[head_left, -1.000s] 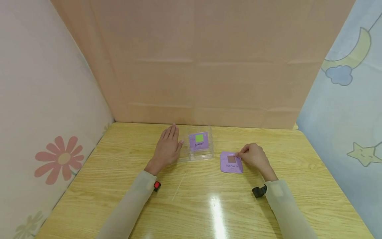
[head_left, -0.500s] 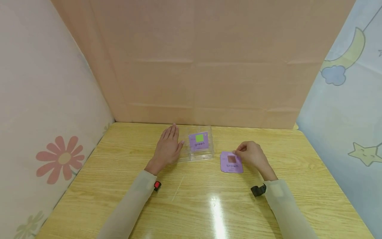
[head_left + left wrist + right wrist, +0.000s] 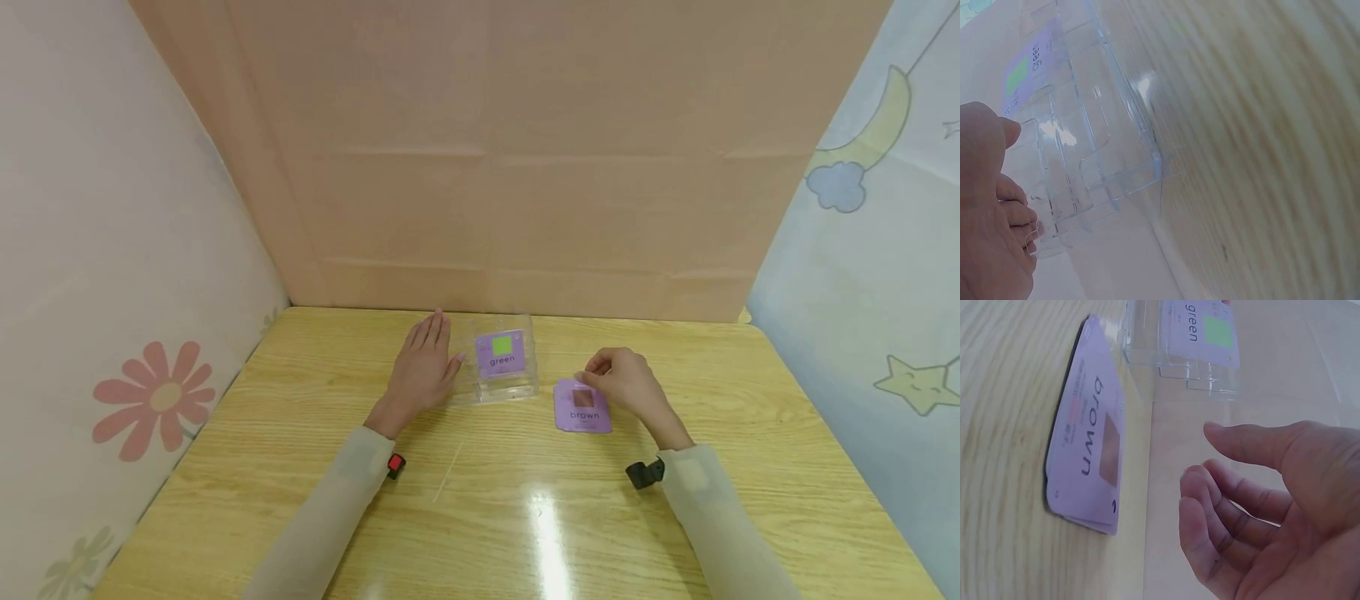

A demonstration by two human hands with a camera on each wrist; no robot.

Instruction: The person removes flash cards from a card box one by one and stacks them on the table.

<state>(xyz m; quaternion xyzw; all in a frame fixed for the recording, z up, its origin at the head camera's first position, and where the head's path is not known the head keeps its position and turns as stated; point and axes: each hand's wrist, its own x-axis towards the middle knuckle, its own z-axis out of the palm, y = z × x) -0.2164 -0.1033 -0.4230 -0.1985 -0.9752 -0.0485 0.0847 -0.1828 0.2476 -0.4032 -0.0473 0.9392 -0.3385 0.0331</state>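
A clear plastic tiered stand is near the back of the table, with a purple card reading "green" upright in one of its tiers. Against the stand's left side my left hand lies with straight fingers; in the left wrist view its fingertips show at the stand's end. To the right of the stand lies a small stack of purple cards, "brown" uppermost. My right hand hovers at the stack's upper right edge. In the right wrist view, its thumb and loosely bent fingers are apart, holding nothing.
The wooden table spreads out in front of both hands. A tan backdrop rises just behind the stand. Patterned cloth walls close off the left and right sides.
My right hand has slid slightly up and left along the top edge of the card stack. My left hand stays where it was beside the stand.
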